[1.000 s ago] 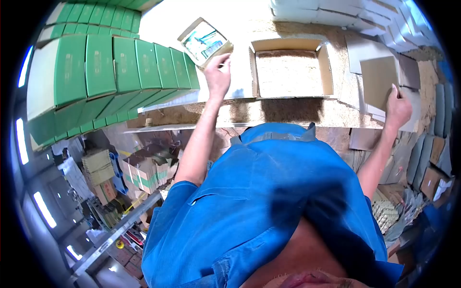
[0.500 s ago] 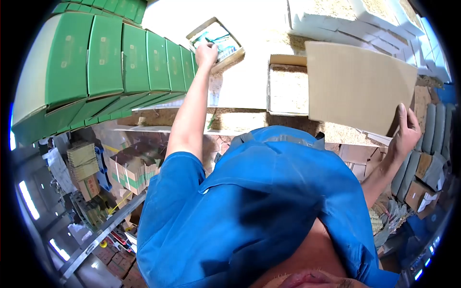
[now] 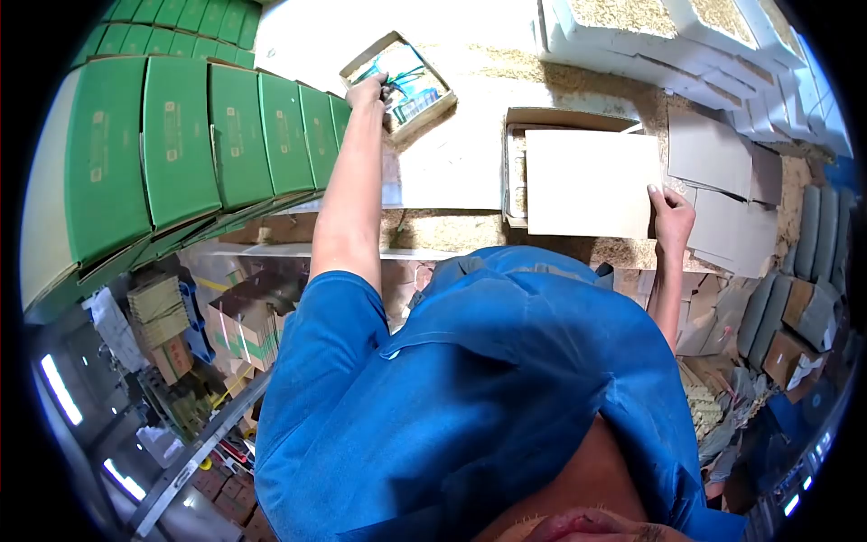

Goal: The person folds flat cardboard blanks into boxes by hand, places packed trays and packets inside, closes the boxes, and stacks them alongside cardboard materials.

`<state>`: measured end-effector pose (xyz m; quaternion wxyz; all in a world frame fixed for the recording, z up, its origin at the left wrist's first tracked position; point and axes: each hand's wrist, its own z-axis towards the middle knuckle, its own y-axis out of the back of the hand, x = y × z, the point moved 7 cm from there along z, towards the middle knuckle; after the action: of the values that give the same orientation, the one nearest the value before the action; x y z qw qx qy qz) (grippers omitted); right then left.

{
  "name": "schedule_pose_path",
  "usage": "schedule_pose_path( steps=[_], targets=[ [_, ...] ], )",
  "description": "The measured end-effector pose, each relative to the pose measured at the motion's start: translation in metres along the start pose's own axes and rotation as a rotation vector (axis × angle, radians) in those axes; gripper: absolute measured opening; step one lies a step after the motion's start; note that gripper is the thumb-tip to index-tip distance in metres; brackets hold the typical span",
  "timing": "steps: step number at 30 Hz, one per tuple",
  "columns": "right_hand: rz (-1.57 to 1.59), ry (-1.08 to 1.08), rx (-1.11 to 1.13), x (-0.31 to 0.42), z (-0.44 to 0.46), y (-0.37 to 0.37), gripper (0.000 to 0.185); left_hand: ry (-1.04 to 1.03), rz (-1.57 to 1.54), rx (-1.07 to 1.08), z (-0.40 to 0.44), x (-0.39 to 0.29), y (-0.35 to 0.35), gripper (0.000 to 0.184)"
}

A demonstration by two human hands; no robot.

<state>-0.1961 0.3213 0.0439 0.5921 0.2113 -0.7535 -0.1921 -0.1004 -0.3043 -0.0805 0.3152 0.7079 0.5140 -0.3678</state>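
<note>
A flat cardboard sheet (image 3: 591, 181) lies over the open cardboard box (image 3: 517, 221), covering most of its opening. My right hand (image 3: 673, 219) grips the sheet's right edge between thumb and fingers. Further left, my left hand (image 3: 368, 93) reaches over the left side of a small open box (image 3: 438, 107). Inside that box are blue-green strips and printed items. The fingers of my left hand are curled on some of the strips, partly hidden by the hand itself.
Green boxes (image 3: 181, 144) stand in rows at the left. White blocks (image 3: 650, 54) are stacked at the back right. More cardboard sheets (image 3: 709, 149) lie on the work surface right of the box. Bundled cartons (image 3: 239, 325) sit below at left.
My right hand has brought the cardboard sheet from the right, leftward onto the open box. My left hand has moved from the small box's near edge to its inside and closed on the strips.
</note>
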Motion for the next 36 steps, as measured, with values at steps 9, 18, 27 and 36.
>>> schedule_pose_path(
  steps=[9,18,27,36],
  targets=[
    [0.008,0.061,0.046,0.031,0.008,-0.022,0.04,0.093,0.037,0.19,0.015,0.006,0.005,0.007],
    [-0.728,0.55,0.035,0.069,-0.056,-0.08,0.101,-0.151,-0.025,0.093,0.004,-0.002,0.015,0.019],
    [-1.032,0.425,0.244,0.067,-0.03,-0.098,0.087,-0.151,0.053,0.061,-0.033,-0.005,0.029,0.028],
    [-0.988,0.447,0.525,0.066,-0.021,-0.128,0.053,-0.28,0.132,0.139,-0.047,-0.012,0.037,0.022]
  ],
)
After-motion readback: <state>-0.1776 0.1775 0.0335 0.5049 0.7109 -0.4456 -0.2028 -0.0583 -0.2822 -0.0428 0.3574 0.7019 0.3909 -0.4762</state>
